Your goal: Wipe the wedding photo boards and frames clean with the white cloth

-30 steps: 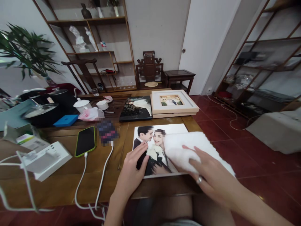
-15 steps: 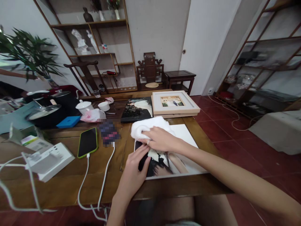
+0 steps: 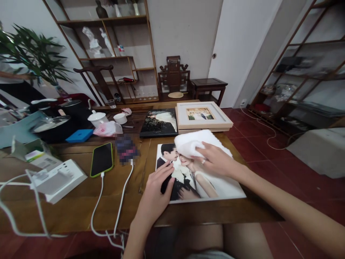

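A large photo print [image 3: 207,190] of a couple lies flat on the wooden table in front of me. My right hand [image 3: 215,160] is closed on a folded white towel [image 3: 206,140], which rests on the upper right part of the print. My left hand [image 3: 159,185] lies with fingers stretched out on the print's left side, over the dark suit. Behind the print are a dark photo panel [image 3: 159,124] and a light wooden picture frame [image 3: 202,113] with a small photo in it.
Left on the table [image 3: 78,212] are a green-edged phone [image 3: 101,160] on a white cable, a blurred dark device [image 3: 126,148], a white power strip [image 3: 60,180], a blue box [image 3: 79,135], a white teapot [image 3: 97,118] and a black pot [image 3: 54,127]. A chair [image 3: 174,73] stands beyond.
My right hand has moved the towel rightward across the print, uncovering the faces at its upper left. My left hand stays in place on the print. The view has shifted slightly.
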Action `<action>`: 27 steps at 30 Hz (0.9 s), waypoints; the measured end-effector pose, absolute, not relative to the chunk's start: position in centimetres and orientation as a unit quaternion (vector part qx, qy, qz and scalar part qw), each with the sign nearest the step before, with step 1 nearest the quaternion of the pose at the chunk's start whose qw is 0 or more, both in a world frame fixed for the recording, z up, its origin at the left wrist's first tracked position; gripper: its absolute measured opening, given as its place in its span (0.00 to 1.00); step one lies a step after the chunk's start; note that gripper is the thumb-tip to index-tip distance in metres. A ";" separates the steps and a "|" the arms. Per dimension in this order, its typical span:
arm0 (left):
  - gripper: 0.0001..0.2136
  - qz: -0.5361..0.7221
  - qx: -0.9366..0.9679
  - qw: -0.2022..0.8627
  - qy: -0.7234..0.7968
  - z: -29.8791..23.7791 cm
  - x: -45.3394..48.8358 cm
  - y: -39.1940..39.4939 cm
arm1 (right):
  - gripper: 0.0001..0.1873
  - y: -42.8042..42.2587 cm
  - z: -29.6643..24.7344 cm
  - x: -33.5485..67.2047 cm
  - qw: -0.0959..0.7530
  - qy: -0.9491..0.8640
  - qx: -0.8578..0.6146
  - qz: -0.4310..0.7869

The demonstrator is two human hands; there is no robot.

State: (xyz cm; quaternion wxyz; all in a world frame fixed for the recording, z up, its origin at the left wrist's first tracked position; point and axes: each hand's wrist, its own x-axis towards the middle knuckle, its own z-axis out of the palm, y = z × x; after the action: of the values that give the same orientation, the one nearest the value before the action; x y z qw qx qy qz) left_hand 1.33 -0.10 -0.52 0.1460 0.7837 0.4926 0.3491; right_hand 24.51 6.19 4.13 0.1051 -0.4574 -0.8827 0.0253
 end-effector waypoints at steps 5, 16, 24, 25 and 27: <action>0.14 0.351 0.783 0.143 0.492 -0.3 1.4 -0.1 | 0.16 6.1 3.4 29.2 0.103 -0.850 -0.517 0.019; 0.14 0.344 0.785 0.135 0.498 -0.5 1.3 0.1 | 0.11 -4.5 4.7 28.4 0.077 -0.900 -0.426 0.057; 0.14 0.340 0.787 0.129 0.498 -0.4 1.3 0.1 | 0.12 -3.4 5.9 28.3 0.059 -0.866 -0.478 0.131; 0.14 0.339 0.788 0.129 0.497 -0.3 1.3 0.1 | 0.13 -2.1 5.8 28.3 0.058 -0.863 -0.487 0.125; 0.14 0.337 0.789 0.131 0.496 -0.3 1.3 0.1 | 0.14 0.7 5.4 28.2 0.060 -0.857 -0.502 0.104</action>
State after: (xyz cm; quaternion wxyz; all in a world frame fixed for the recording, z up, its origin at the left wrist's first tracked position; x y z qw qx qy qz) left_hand 1.29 0.08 -0.33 0.1307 0.7893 0.4961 0.3374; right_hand 28.15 0.75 5.41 0.0604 -0.5016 -0.8567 0.1037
